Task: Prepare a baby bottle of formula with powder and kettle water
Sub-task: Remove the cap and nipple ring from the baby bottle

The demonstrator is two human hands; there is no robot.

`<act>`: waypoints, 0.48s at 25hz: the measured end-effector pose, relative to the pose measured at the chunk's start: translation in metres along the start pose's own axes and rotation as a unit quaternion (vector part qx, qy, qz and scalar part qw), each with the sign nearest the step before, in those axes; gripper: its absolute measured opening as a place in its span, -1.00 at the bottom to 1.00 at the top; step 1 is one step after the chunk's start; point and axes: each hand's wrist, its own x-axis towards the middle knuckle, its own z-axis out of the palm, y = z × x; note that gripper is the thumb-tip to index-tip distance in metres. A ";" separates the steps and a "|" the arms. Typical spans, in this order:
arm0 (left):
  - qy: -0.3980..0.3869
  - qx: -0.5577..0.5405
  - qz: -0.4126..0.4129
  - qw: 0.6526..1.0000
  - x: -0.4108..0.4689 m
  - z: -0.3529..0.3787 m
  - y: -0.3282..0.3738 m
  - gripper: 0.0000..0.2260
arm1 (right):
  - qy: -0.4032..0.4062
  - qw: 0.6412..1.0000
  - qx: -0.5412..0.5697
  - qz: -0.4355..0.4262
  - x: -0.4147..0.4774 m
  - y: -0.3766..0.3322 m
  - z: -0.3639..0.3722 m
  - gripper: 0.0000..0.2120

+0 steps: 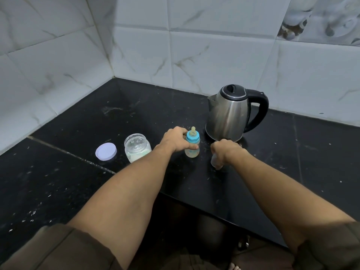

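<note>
on counter (78, 182) – kettle (228, 115) upright at back, handy for pouring | jar (137, 148) open, lid (106, 151) beside, powder reachable | bottle (192, 145) upright before kettle, teat on – left hand (176, 140) clasps it steady | right hand (227, 151) curled round clear cap (214, 160), probably parking it

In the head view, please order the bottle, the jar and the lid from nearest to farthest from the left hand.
1. Bottle: gripped by the left hand, on its right side.
2. Jar: open, just left of the hand, not touching it.
3. Lid: farther left, beyond the jar.
</note>
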 end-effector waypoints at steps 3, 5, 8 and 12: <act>-0.005 -0.013 0.003 1.000 -0.002 0.000 -0.002 -0.40 | 0.007 1.000 -0.012 0.005 0.002 -0.002 -0.018 -0.44; -0.006 -0.023 0.006 1.000 -0.003 0.001 -0.001 -0.37 | 0.055 0.997 0.047 -0.004 0.000 -0.007 -0.040 -0.46; -0.006 -0.029 0.008 1.000 -0.004 0.002 0.001 -0.42 | 0.117 0.983 0.137 -0.030 0.000 -0.022 -0.065 -0.41; 0.005 -0.061 0.007 0.998 -0.001 0.002 -0.004 -0.43 | 0.128 0.983 0.124 -0.040 0.009 -0.043 -0.067 -0.43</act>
